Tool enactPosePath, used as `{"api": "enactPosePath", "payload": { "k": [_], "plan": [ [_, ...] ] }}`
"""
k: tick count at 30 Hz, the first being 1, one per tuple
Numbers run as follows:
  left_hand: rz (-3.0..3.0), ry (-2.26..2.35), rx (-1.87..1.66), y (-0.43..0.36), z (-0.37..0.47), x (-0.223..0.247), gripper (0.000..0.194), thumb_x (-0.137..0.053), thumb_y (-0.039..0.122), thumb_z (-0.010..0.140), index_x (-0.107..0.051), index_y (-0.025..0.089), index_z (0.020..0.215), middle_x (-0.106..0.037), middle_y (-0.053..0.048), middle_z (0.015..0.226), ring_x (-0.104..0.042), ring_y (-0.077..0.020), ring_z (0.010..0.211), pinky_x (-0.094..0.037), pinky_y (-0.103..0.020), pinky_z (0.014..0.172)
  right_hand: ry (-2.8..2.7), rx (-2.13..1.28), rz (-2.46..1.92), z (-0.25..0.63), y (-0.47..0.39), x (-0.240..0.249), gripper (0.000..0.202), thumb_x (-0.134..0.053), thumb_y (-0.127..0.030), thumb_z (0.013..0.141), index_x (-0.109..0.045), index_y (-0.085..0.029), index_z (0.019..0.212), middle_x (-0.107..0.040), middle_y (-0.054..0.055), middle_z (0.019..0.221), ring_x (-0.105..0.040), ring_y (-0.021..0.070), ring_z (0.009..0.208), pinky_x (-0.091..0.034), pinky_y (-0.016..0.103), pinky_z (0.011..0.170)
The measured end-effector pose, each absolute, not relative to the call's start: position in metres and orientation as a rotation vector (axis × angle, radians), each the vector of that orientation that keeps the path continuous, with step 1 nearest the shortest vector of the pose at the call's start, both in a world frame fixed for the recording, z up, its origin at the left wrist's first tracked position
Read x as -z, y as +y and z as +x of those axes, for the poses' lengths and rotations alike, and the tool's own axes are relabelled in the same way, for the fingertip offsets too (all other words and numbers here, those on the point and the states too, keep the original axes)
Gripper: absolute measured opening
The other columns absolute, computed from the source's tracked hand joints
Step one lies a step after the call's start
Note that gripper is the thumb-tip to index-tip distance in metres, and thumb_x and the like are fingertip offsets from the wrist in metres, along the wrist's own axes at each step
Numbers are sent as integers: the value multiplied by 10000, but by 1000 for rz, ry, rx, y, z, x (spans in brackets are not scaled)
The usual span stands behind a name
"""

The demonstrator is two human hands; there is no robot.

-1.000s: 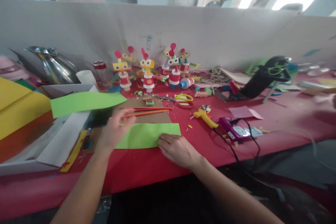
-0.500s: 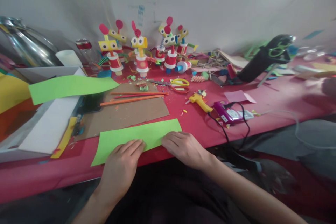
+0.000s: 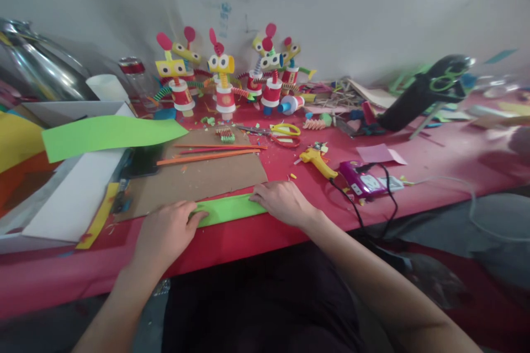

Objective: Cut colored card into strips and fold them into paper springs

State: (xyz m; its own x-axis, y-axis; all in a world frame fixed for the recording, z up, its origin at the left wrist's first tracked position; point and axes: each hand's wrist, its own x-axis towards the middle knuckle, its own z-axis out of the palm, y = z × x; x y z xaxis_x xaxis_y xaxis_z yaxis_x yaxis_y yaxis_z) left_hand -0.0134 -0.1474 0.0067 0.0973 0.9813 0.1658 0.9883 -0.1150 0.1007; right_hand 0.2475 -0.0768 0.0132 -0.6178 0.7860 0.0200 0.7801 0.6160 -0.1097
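A bright green sheet of paper (image 3: 231, 209) is folded into a narrow band on the red table cover, just in front of the cardboard. My left hand (image 3: 167, 230) grips its left end, thumb lying along the near edge. At the other end, my right hand (image 3: 285, 202) has its fingers bent over the paper. Both palms hide the ends of the band. Beyond it, orange and red paper strips (image 3: 211, 156) lie on the cardboard (image 3: 207, 178), next to a small folded paper spring (image 3: 226, 135).
Several paper-cup figures (image 3: 224, 98) stand along the wall. Scissors (image 3: 285, 130) lie before them. A yellow glue gun (image 3: 318, 161) and its cord are on the right, beside a purple box (image 3: 359, 179). A white box (image 3: 70, 198) with a green sheet (image 3: 111, 135) over it stands left.
The green paper was a wide sheet under my hands; it is now doubled into a narrower band. My hands have moved away from me, and the left has shifted leftward.
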Motion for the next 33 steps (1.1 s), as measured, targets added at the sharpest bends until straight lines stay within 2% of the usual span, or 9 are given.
{"api": "enactPosePath", "payload": {
  "k": [7, 11, 21, 24, 26, 29, 31, 33],
  "plan": [
    [-2288, -2083, 235, -137, -18, -4, 344, -519, 525, 849, -617, 242, 679, -662, -62, 640, -573, -246, 563, -276, -309, 571, -2755, -89, -1390, 245, -77, -7, 301, -411, -390, 993, -611, -168, 955, -698, 120, 867, -659, 216, 728, -339, 261, 586],
    [-2267, -2043, 202, -136, -17, -2, 365, -495, 534, 862, -597, 242, 669, -665, -58, 652, -574, -239, 569, -272, -306, 569, -2764, -36, -1389, 243, -77, -5, 297, -406, -394, 995, -600, -172, 958, -696, 106, 867, -663, 219, 750, -338, 258, 584],
    [-2263, -2010, 72, -141, -13, -5, 392, -399, 501, 929, -586, 211, 742, -693, -66, 777, -615, -231, 721, -332, -333, 681, -2752, -9, -1452, 241, -80, -7, 264, -433, -383, 990, -597, -178, 957, -681, 66, 832, -637, 189, 764, -305, 262, 562],
    [-2207, -1990, 54, -145, -7, -10, 350, -440, 491, 917, -622, 204, 832, -691, -80, 848, -603, -254, 809, -341, -370, 738, -2731, 70, -1424, 240, -83, -7, 244, -462, -372, 979, -608, -178, 954, -675, 70, 858, -609, 213, 836, -350, 291, 649],
    [-2074, -1942, 141, -149, -2, -11, 324, -518, 488, 880, -642, 200, 963, -678, -116, 989, -571, -305, 932, -338, -422, 798, -2659, 195, -1376, 240, -86, -6, 212, -500, -363, 961, -619, -189, 976, -664, 91, 977, -563, 251, 966, -367, 345, 765],
    [-1996, -1869, 205, -154, 5, -9, 278, -549, 425, 879, -652, 214, 1027, -643, -129, 1105, -534, -328, 1005, -332, -475, 851, -2644, 289, -1241, 238, -91, -4, 149, -508, -274, 956, -623, -232, 1040, -628, 85, 1102, -506, 253, 1028, -354, 376, 826],
    [-2103, -1839, 195, -156, 6, -4, 232, -475, 333, 928, -669, 211, 964, -661, -98, 1015, -561, -272, 934, -369, -427, 823, -2738, 238, -1153, 238, -94, -2, 172, -484, -192, 953, -629, -237, 1033, -632, 65, 1053, -519, 217, 942, -371, 339, 757],
    [-2181, -1844, 211, -161, 7, 0, 284, -403, 244, 952, -682, 193, 935, -667, -79, 939, -579, -227, 866, -405, -365, 755, -2797, 153, -1157, 238, -98, -1, 191, -468, -138, 938, -641, -210, 976, -635, 55, 988, -528, 198, 865, -385, 315, 688]
  ]
}}
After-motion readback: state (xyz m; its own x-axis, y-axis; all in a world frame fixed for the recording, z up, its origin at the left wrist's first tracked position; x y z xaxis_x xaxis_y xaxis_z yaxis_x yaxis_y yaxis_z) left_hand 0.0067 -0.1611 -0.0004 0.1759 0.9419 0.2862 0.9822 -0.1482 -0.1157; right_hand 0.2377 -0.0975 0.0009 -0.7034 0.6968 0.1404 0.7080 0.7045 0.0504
